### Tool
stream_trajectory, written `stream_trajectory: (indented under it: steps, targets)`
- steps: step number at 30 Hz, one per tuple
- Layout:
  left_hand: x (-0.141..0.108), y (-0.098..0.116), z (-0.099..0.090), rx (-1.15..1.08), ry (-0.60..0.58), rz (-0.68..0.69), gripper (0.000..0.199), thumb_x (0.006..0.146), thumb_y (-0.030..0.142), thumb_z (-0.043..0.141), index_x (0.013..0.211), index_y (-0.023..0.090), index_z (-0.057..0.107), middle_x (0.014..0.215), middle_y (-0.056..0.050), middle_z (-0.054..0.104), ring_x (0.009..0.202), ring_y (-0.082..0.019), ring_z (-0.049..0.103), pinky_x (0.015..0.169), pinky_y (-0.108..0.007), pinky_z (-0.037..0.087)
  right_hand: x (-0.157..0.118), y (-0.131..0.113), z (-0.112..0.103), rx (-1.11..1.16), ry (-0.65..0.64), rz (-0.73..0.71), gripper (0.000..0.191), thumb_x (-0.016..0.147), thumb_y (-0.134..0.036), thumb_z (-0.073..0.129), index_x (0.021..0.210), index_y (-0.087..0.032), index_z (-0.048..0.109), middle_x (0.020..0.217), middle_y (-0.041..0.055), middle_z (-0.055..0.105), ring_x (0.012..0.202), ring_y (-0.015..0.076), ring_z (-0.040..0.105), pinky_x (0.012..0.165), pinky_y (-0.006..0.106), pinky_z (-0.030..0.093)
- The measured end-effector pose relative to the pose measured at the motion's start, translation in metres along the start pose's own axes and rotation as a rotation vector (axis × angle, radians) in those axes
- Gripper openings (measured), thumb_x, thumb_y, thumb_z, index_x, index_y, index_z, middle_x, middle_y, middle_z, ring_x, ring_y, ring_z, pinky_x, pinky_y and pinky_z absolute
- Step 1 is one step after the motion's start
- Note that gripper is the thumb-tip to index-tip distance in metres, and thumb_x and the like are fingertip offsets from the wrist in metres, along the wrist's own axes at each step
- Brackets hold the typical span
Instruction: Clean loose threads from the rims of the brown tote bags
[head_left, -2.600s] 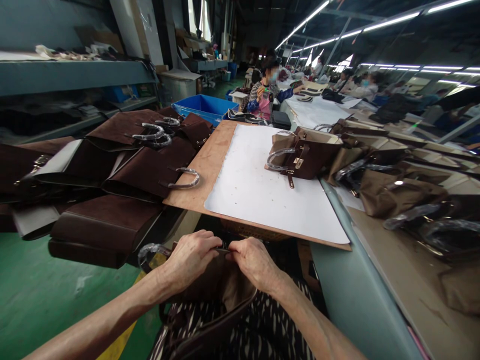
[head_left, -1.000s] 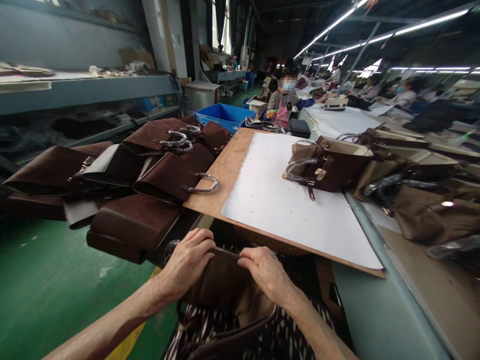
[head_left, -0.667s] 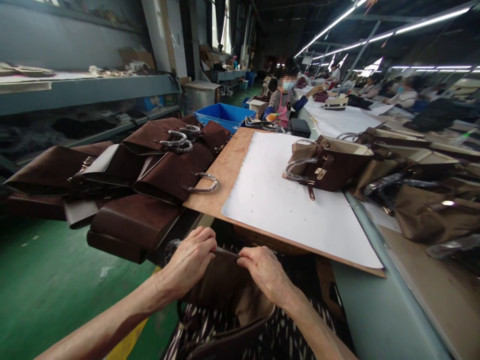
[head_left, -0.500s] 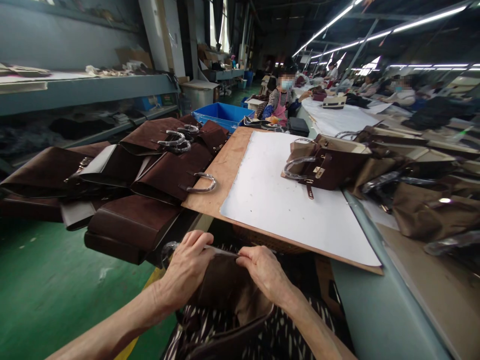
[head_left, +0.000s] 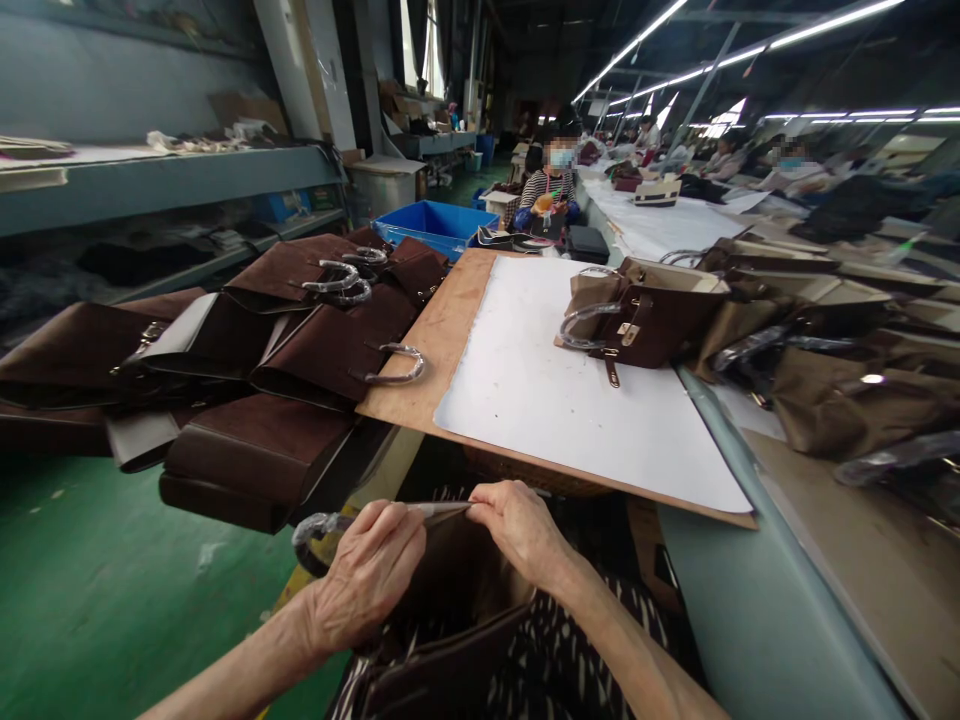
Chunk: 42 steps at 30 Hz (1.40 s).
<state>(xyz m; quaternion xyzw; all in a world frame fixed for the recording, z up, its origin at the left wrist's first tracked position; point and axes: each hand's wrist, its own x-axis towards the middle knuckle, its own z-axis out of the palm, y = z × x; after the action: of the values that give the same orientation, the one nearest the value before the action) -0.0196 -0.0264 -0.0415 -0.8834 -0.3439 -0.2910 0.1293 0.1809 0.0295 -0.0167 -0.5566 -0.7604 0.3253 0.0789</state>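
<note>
On my lap rests a dark brown handbag (head_left: pixel 450 655), its mouth open towards me and its brown lining showing. My left hand (head_left: pixel 379 570) is closed on the far rim of the bag, left of its middle. Farther right along that same rim, my right hand (head_left: pixel 517 525) pinches the edge between thumb and fingers. A pale strip of edge stretches between the two hands. Left of my left hand, a plastic-wrapped handle (head_left: pixel 315 540) sticks out. The bag's lower part is partly hidden by my hands and forearms.
A wooden board (head_left: pixel 409 385) with a white sheet (head_left: pixel 517 400) lies ahead, carrying a finished-looking brown handbag (head_left: pixel 660 315). Several brown bags (head_left: pixel 262 450) are piled at left, more (head_left: pixel 847 390) at right. A blue bin (head_left: pixel 427 225) and a masked co-worker (head_left: pixel 551 190) are beyond.
My left hand has turned and moved slightly lower on the rim. The bag's mouth gapes wider, and more of the wrapped handle shows. The view has shifted a little.
</note>
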Motion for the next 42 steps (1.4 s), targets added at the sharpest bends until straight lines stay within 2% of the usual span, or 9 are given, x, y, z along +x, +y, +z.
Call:
stream_trajectory:
  steps: [4,8,16,20,24,28,30,36,42]
  targets:
    - [-0.003,0.012,0.001,0.014,-0.037,-0.069,0.029,0.08,0.0,0.033,0.093,0.01,0.056,0.095,-0.011,0.06,0.094,-0.023,0.048,0.084,-0.04,0.039,0.0,0.001,0.0,-0.018,-0.014,0.004,0.019,0.077,-0.028,0.05,0.065,-0.022,0.063,0.056,-0.0025,0.056,0.057,0.0105,0.049,0.056,0.022,0.028]
    - [0.003,0.02,0.003,0.016,-0.013,-0.11,0.028,0.081,0.001,0.03,0.083,0.012,0.056,0.085,-0.009,0.059,0.087,-0.02,0.048,0.083,-0.04,0.038,-0.001,0.001,0.0,-0.059,-0.007,-0.001,0.019,0.078,-0.028,0.049,0.067,-0.023,0.064,0.058,-0.0024,0.058,0.06,0.011,0.052,0.058,0.023,0.029]
    - [0.01,0.023,0.01,0.061,0.011,-0.198,0.032,0.079,-0.001,0.026,0.077,0.012,0.055,0.083,-0.009,0.059,0.095,-0.02,0.048,0.091,-0.043,0.033,0.0,0.001,0.001,-0.183,-0.035,0.008,0.019,0.081,-0.032,0.049,0.073,-0.023,0.065,0.069,-0.0002,0.065,0.072,0.014,0.058,0.061,0.024,0.031]
    - [0.013,0.024,0.01,0.048,0.008,-0.219,0.03,0.078,-0.002,0.028,0.074,0.012,0.054,0.078,-0.008,0.058,0.089,-0.019,0.049,0.089,-0.042,0.035,0.003,0.0,0.001,-0.202,-0.034,0.007,0.019,0.081,-0.032,0.05,0.072,-0.023,0.064,0.07,0.0006,0.066,0.074,0.0148,0.06,0.062,0.024,0.032]
    - [0.018,0.024,0.004,-0.002,-0.126,-0.339,0.026,0.075,-0.001,0.032,0.064,0.014,0.05,0.065,-0.006,0.051,0.077,-0.019,0.047,0.082,-0.042,0.037,0.004,-0.003,0.0,-0.23,-0.044,0.005,0.018,0.08,-0.032,0.051,0.072,-0.023,0.064,0.071,0.0017,0.067,0.075,0.0162,0.06,0.062,0.026,0.032]
    - [0.022,0.016,-0.002,-0.042,-0.278,-0.453,0.019,0.077,0.004,0.04,0.065,0.015,0.05,0.065,-0.004,0.05,0.074,-0.019,0.044,0.076,-0.04,0.036,0.003,-0.006,0.001,-0.25,-0.048,0.004,0.019,0.081,-0.033,0.049,0.075,-0.024,0.065,0.074,0.0024,0.068,0.075,0.0168,0.06,0.061,0.026,0.032]
    - [0.022,0.007,-0.002,-0.062,-0.265,-0.446,0.018,0.079,0.005,0.042,0.066,0.016,0.05,0.066,-0.003,0.051,0.078,-0.019,0.044,0.08,-0.04,0.035,0.003,-0.006,0.001,-0.252,-0.044,-0.012,0.02,0.082,-0.035,0.049,0.074,-0.024,0.064,0.073,0.0023,0.067,0.074,0.0164,0.06,0.061,0.026,0.031]
    - [0.021,-0.012,0.003,-0.158,-0.097,-0.369,0.015,0.085,0.011,0.044,0.076,0.015,0.054,0.075,-0.003,0.056,0.084,-0.018,0.045,0.081,-0.036,0.035,-0.002,0.001,0.0,-0.215,-0.006,-0.039,0.023,0.083,-0.036,0.048,0.069,-0.024,0.063,0.066,0.0005,0.065,0.069,0.0145,0.059,0.059,0.025,0.03]
    - [0.021,-0.011,-0.002,-0.06,-0.226,-0.308,0.012,0.084,0.01,0.042,0.093,0.011,0.049,0.07,-0.004,0.053,0.076,-0.019,0.045,0.075,-0.036,0.037,0.001,-0.001,0.0,-0.197,0.001,-0.045,0.022,0.081,-0.035,0.049,0.066,-0.023,0.06,0.065,0.0001,0.065,0.068,0.0144,0.059,0.057,0.024,0.027]
